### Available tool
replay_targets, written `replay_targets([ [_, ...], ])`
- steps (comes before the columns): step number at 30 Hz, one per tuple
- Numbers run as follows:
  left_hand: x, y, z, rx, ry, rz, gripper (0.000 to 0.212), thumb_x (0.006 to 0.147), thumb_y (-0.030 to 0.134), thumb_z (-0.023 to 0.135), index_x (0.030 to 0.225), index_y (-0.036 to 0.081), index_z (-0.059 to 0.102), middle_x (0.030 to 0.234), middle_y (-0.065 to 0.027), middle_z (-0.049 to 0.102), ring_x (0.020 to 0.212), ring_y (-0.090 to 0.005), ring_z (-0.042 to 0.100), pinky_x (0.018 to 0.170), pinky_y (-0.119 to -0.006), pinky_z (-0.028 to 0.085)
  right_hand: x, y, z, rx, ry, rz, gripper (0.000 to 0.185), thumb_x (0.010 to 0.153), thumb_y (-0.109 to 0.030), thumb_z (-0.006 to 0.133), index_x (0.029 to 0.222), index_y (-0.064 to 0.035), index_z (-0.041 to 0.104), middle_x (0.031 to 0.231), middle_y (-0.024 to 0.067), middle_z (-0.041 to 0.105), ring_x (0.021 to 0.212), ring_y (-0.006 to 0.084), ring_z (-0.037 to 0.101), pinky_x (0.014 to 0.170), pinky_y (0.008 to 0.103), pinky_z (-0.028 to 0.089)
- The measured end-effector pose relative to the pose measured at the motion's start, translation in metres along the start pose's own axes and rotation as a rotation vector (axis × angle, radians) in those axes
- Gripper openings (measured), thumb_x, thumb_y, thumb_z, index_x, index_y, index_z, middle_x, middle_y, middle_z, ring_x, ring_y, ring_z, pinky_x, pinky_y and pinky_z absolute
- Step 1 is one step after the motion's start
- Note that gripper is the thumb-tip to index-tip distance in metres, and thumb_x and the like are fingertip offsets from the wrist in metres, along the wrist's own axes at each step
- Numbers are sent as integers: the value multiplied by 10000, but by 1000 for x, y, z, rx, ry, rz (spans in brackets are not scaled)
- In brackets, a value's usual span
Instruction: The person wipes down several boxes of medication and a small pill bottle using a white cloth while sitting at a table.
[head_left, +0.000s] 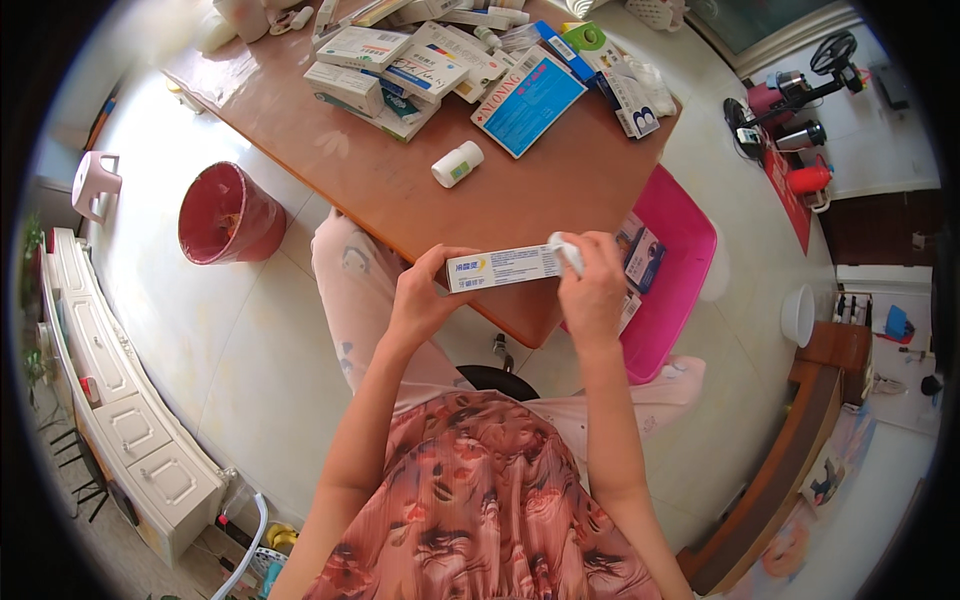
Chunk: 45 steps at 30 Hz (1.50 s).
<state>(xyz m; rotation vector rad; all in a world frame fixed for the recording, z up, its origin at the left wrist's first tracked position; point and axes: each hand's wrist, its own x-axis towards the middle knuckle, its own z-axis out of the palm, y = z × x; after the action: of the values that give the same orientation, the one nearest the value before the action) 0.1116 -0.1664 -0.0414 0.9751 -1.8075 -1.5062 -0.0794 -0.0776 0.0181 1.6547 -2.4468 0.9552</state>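
My left hand (421, 298) grips the left end of a long, narrow white carton (504, 268) printed with blue lettering and a yellow mark. The carton lies level above the near corner of the brown table (405, 217). My right hand (594, 296) pinches a crumpled white tissue (568, 255) against the carton's right end, which is partly hidden. Beyond the carton, a small white plastic bottle (457, 163) with a green label rests on its side on the table.
Medicine boxes (405, 67) are heaped across the table's far part, a blue-and-white box (529, 101) among them. A pink plastic tub (679, 277) containing several boxes (643, 259) stands right of the table corner. Left on the tiled floor are a red bin (232, 217) and a pink stool (96, 184).
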Motion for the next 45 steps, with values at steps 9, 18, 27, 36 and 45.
replay_targets([
  [9, -1, -2, -1, 9, -22, -72, 382, 791, -36, 760, 1146, 10, 628, 1037, -34, 701, 917, -79, 656, 809, -233, 542, -19, 8, 4, -18, 75, 82, 306, 761, 52, 648, 1052, -42, 670, 1061, 100, 590, 995, 313, 588, 847, 401, 506],
  [18, -5, 7, 0, 136, 36, 2, 437, 709, -9, 796, 1117, 49, 652, 1120, -80, 693, 1010, -203, 665, 867, -305, 529, -41, -10, 11, 93, 72, 25, 362, 721, 53, 688, 1060, -76, 686, 1050, 85, 597, 992, 283, 594, 839, 387, 518],
  [27, -16, 11, 13, 206, 92, 246, 490, 700, -62, 770, 1143, 88, 626, 1452, -135, 475, 1332, -334, 470, 1068, -408, 429, -47, 31, -15, 147, 216, 236, 238, 813, 25, 687, 1044, -29, 691, 1046, 116, 599, 961, 306, 610, 841, 385, 505],
  [36, -14, 6, -6, 148, -49, 138, 682, 677, -17, 817, 1291, 89, 541, 1321, -105, 592, 1157, -278, 603, 970, -354, 495, -60, -19, 4, 141, -50, 97, 274, 754, 46, 675, 1015, -40, 681, 1019, 101, 580, 1023, 319, 596, 870, 412, 508],
  [45, -11, -3, -9, 149, -28, 69, 724, 638, -12, 836, 1297, 80, 553, 1201, -48, 665, 995, -189, 642, 874, -306, 528, -53, 19, 5, 53, 110, 207, 346, 705, 74, 678, 1038, -19, 682, 1054, 115, 586, 997, 313, 589, 856, 396, 496],
])
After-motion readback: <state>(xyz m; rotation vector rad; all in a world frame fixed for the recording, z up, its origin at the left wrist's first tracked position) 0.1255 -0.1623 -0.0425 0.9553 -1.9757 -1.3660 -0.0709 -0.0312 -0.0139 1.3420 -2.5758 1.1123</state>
